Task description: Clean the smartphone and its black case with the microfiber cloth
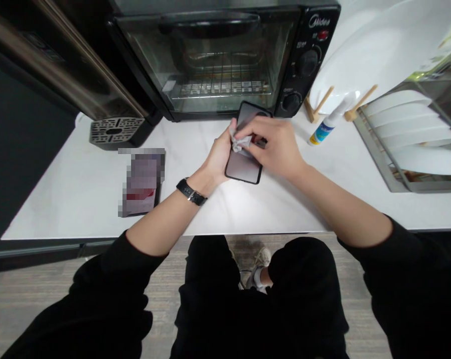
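Observation:
A smartphone with a dark rim lies tilted in my left hand, which grips it along its left edge. Pinched in the fingers of my right hand is a crumpled white tissue, pressed against the phone's face. My right hand covers part of the phone's upper right side. The phone is just above the white counter, in front of the toaster oven. A spray bottle with a blue and yellow label stands to the right of my right hand.
On the left of the counter lies a blurred flat device, near a machine's drip tray. At the right, a metal dish rack holds white bowls. Large white plates lean on a wooden stand.

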### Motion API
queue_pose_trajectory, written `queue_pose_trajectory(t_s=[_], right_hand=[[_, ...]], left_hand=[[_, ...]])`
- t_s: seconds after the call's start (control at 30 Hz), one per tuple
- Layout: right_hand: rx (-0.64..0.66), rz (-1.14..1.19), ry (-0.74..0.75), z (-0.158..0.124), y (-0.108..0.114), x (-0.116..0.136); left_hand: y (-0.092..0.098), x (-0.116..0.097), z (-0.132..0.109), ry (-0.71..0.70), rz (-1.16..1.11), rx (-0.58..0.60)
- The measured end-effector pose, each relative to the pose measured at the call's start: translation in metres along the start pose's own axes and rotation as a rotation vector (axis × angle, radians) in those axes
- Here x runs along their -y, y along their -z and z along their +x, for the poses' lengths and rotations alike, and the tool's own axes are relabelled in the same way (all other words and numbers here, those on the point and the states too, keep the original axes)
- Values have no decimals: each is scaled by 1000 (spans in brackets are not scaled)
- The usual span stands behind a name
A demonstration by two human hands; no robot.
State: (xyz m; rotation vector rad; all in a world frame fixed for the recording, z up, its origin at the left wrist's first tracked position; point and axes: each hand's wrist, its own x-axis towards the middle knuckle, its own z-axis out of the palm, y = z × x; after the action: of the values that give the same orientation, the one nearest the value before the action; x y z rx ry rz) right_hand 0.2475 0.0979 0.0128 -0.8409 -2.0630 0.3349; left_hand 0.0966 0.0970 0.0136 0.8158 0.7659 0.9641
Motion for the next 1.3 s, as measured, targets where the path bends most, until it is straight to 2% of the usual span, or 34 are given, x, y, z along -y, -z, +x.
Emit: queue_pose_trajectory(t_s=[0.13,0.23,0.37,0.43,0.57,0.67,0.73,0.8,0.93,1.03,1.1,1.2,1.3], right_hand=[[218,118,166,-3,-3,10],[277,44,145,-1,3,8],[232,-129,52,3,10,0],[158,-195,1,5,13,-4],[-97,-309,-137,7,21,-9],[-183,-300,-171,8,25,-9],[-159,-242,-148,7,23,-8],[-109,-173,-116,6,18,-4],[73,-3,28,-1,2,10],[221,130,158,-7,-7,20],[261,141,180,-8,-9,22],[219,69,133,-4,-4,13],[30,-53,18,3,8,-6]], left_hand=[[6,-8,1,-109,-114,-20],[13,-14,4,-186,-157,-40],[14,-14,9,-206,-122,-122],[9,-11,8,-172,-112,-109],[-1,-6,-1,51,-106,16],[-3,-5,-8,221,-98,96],[-4,-4,-10,258,-107,96],[-5,-4,-9,238,-121,43],[-4,-6,-5,77,-117,-62],[0,-11,-3,-52,-77,-50],[2,-14,-2,-108,-50,-40],[2,-12,-1,-63,-34,-37],[0,-5,-2,52,-27,-31]])
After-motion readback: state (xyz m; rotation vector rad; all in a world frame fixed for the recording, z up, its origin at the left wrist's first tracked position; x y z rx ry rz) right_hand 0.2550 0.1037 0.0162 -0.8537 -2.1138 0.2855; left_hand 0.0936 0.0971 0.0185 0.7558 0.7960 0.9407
